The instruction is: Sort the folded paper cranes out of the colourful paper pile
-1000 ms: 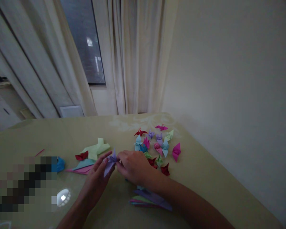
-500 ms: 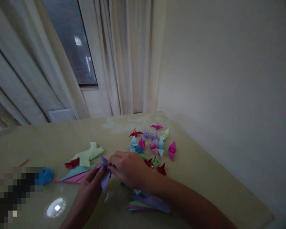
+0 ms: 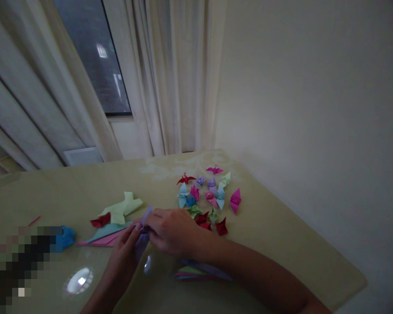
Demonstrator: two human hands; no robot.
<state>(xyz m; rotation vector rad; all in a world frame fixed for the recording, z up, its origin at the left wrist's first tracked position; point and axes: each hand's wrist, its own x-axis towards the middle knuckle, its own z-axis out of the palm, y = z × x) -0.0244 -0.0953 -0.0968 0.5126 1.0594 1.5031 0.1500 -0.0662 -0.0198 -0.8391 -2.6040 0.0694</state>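
Both my hands meet over the table's near middle, pinching a small folded piece of lilac paper (image 3: 143,233). My left hand (image 3: 122,257) grips its lower part from below, fingers curled. My right hand (image 3: 170,231) closes on its upper part, knuckles up, arm coming in from the lower right. Just beyond my right hand lies a cluster of several small folded paper figures (image 3: 208,196) in red, pink, blue, green and lilac.
A yellow-green table (image 3: 281,244) runs to a wall on the right. Left of my hands lie flat green, teal and pink papers (image 3: 116,220) and a blue folded piece (image 3: 65,235). A stack of coloured sheets (image 3: 199,272) sits under my right forearm. Curtains and a window stand behind.
The lilac paper has been turned and drawn down between my hands; its upper tip is now folded lower. The view has shifted slightly.
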